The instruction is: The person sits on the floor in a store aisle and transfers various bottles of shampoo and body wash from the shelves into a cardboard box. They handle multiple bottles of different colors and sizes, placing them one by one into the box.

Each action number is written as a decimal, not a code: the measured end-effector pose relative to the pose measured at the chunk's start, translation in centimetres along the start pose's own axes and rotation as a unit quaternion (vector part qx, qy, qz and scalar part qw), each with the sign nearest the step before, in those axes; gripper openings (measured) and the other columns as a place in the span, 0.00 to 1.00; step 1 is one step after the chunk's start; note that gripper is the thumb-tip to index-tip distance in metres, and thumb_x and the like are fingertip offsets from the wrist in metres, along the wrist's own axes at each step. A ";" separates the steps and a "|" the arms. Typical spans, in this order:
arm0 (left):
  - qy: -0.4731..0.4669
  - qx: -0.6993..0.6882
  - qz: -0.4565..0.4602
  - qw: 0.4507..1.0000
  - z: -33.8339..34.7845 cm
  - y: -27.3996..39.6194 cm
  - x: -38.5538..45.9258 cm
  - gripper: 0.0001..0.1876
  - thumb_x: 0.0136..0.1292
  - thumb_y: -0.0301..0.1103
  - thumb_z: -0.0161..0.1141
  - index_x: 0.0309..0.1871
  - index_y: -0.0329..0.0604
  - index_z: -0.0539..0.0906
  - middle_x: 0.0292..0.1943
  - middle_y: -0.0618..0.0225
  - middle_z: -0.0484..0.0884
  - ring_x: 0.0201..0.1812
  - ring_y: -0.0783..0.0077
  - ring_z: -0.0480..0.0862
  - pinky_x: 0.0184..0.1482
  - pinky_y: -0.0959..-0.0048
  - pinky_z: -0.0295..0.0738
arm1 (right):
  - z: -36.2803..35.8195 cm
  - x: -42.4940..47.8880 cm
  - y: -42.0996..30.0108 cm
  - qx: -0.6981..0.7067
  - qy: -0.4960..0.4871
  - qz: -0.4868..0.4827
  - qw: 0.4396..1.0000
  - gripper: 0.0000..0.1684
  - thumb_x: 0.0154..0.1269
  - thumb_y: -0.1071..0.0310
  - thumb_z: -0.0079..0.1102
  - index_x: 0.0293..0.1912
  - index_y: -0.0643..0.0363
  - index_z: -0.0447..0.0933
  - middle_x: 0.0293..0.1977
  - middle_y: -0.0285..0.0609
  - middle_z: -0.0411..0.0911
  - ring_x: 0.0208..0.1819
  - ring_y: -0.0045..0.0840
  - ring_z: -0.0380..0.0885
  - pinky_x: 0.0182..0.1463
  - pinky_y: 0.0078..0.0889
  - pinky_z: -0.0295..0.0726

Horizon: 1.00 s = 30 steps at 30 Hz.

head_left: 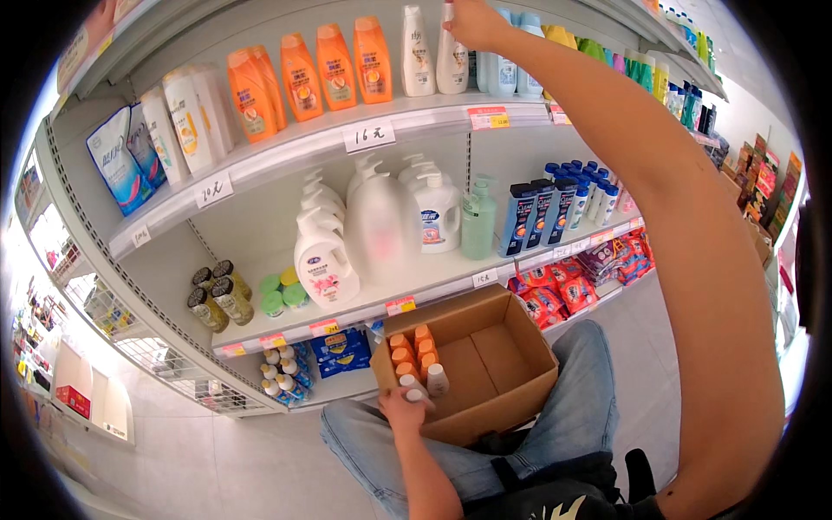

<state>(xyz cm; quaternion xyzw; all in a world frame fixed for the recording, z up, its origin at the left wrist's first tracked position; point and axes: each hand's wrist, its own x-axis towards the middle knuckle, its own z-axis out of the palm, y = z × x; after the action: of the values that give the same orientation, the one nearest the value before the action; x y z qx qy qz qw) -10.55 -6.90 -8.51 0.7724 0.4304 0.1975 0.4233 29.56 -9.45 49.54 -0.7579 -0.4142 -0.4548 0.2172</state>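
Observation:
At the upper shelf, my right hand (480, 25) grips a white shampoo bottle (453, 65) by its upper part. A similar white bottle (417, 55) stands just left of it. Lower down, my left hand (404, 409) is at the near left corner of an open cardboard box (507, 413). Its fingers are around a white-capped bottle (419, 398), partly hidden by the hand. Beside that, more white bottles (438, 380) stand in the box. Several orange-capped bottles (402, 356) form two rows behind them, along the box's left side.
Orange bottles (335, 68) line the upper shelf (279, 153). White pump jugs (325, 266), a green pump bottle (479, 224) and dark blue bottles (518, 221) occupy the middle shelf. Red detergent packs (543, 305) lie below. My knees (582, 370) flank the box; a wire rack (110, 305) stands left.

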 end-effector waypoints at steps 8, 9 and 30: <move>-0.009 0.025 -0.007 1.000 0.4 -0.1 -0.2 0.23 0.43 0.29 0.73 0.47 0.41 0.82 0.62 0.45 0.68 0.66 0.40 0.65 0.70 0.51 0.59 | -10.5 -11.0 -5.2 0.094 0.229 -0.027 0.968 0.26 0.65 0.60 0.64 0.59 0.62 0.74 0.42 0.51 0.82 0.45 0.34 0.80 0.51 0.36 0.77; 0.029 0.038 0.005 0.999 0.8 -0.1 -0.5 0.22 0.45 0.29 0.71 0.48 0.40 0.83 0.61 0.44 0.70 0.66 0.40 0.66 0.70 0.51 0.60 | -12.4 -14.0 -6.0 0.115 0.229 -0.001 0.967 0.26 0.66 0.59 0.65 0.59 0.61 0.75 0.41 0.49 0.83 0.43 0.31 0.81 0.50 0.33 0.77; 0.031 0.033 -0.003 0.999 0.1 1.4 -0.9 0.19 0.48 0.21 0.71 0.45 0.41 0.81 0.62 0.52 0.72 0.61 0.42 0.73 0.64 0.54 0.69 | 4.8 -60.4 -19.9 0.386 -0.328 0.238 0.829 0.22 0.57 0.76 0.69 0.52 0.59 0.74 0.44 0.49 0.77 0.37 0.41 0.80 0.42 0.39 0.80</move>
<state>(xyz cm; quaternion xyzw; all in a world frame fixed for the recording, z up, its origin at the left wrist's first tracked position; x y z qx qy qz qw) -10.26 -8.12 -7.35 0.7783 0.4514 0.2057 0.3849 0.90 -20.83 -6.26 -0.7921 -0.4094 0.0833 0.4449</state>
